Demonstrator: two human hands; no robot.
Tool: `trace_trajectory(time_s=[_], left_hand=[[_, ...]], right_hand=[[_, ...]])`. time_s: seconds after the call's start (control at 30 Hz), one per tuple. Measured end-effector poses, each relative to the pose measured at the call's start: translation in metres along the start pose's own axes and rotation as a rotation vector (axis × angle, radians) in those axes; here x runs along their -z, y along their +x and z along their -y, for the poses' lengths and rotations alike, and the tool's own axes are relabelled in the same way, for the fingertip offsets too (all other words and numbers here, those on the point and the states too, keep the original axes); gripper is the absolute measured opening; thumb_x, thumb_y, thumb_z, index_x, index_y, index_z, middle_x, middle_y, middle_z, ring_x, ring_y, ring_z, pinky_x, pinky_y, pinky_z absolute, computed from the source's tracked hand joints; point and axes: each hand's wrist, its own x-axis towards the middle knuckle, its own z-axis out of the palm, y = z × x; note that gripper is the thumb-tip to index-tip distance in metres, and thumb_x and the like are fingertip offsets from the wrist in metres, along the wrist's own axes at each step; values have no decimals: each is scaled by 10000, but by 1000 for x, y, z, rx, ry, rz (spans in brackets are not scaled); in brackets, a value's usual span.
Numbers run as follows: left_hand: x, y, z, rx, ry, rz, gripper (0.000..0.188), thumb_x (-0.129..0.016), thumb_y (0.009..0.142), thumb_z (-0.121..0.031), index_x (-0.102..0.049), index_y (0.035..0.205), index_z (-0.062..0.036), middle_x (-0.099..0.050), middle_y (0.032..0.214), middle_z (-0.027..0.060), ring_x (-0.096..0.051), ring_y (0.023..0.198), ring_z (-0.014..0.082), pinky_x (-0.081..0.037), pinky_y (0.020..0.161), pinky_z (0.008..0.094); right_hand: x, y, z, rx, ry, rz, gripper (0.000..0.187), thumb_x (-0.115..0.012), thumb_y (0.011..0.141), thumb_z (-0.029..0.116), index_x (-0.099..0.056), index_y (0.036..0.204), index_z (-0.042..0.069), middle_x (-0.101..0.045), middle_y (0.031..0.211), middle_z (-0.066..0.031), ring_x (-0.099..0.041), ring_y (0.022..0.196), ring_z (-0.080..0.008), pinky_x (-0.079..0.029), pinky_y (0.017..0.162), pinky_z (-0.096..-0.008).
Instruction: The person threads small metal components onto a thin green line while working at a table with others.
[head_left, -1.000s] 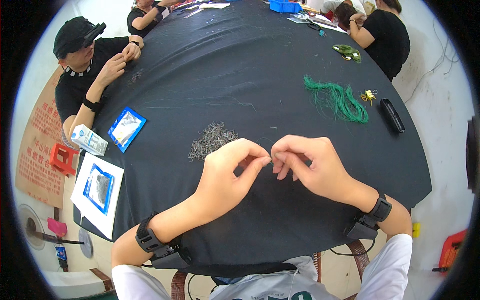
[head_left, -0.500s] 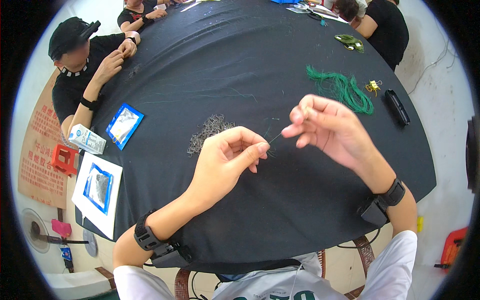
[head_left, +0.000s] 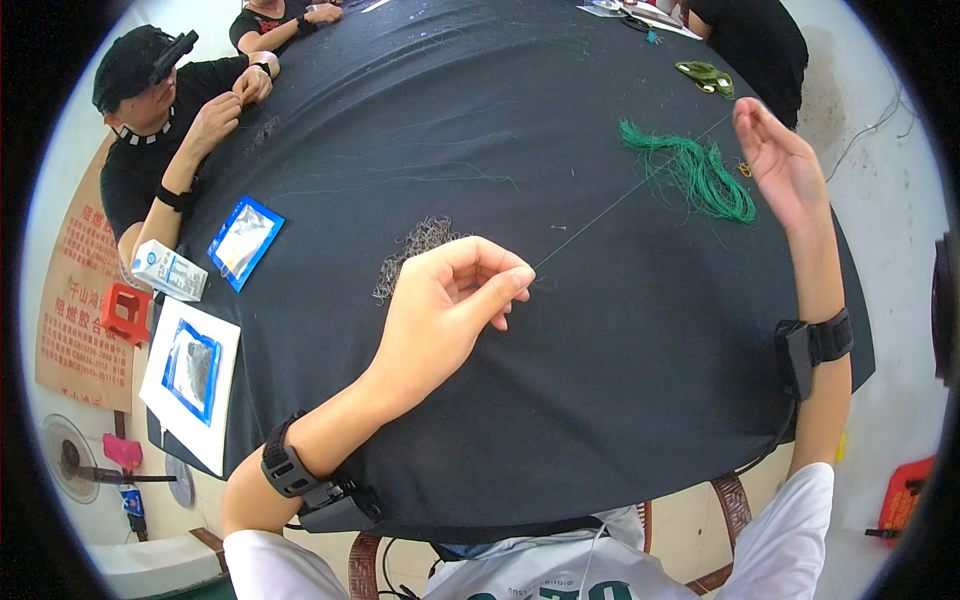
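Observation:
A thin green thread (head_left: 600,218) runs straight and taut between my two hands over the black cloth. My left hand (head_left: 450,310) is closed, thumb and forefinger pinching the thread's near end; anything else in that pinch is too small to make out. Far to the right, my raised right hand (head_left: 780,165) has the thread's other end at its fingertips. Just behind my left hand lies a heap of small grey hook-like metal pieces (head_left: 415,250), partly hidden by it. A loose bundle of green threads (head_left: 705,185) rests left of my right hand, under the stretched thread.
Black cloth covers the table (head_left: 560,430). At left are a blue packet (head_left: 246,243), a small carton (head_left: 170,270) and a white board (head_left: 222,400) bearing another blue packet (head_left: 192,372). An olive-green bundle (head_left: 705,77) lies far right. A co-worker (head_left: 150,150) sits at left, others farther back.
My right hand has swept up and right, away from my left hand, drawing the thread out long and taut. My left hand has barely moved and keeps its pinch.

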Motion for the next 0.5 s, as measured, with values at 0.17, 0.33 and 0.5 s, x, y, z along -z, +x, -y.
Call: trace_trajectory(time_s=[0.17, 0.33, 0.5], left_hand=[[3, 0, 1, -6, 52, -29, 111, -619, 890, -97, -638, 900, 12, -623, 796, 48, -564, 693, 78, -461, 606, 215], [1, 0, 0, -9, 72, -64, 109, -611, 892, -90, -636, 906, 16, -619, 798, 50, -561, 692, 76, -465, 611, 215], [-1, 0, -3, -64, 176, -137, 98, -599, 894, -66, -630, 915, 24, -615, 810, 49, -562, 695, 76, -471, 620, 212]], right_hand=[[3, 1, 16, 171, -76, -436, 321, -444, 940, 2, -405, 1217, -155, -453, 1275, -261, -497, 1192, -293, -451, 1027, -326], [10, -1, 20, 180, -69, -475, 316, -430, 938, -14, -392, 1215, -162, -429, 1295, -271, -474, 1216, -314, -437, 1043, -342], [25, 1, 10, 32, -171, -450, 326, -443, 943, 9, -397, 1219, -159, -475, 1251, -268, -512, 1182, -323, -458, 1020, -343]])
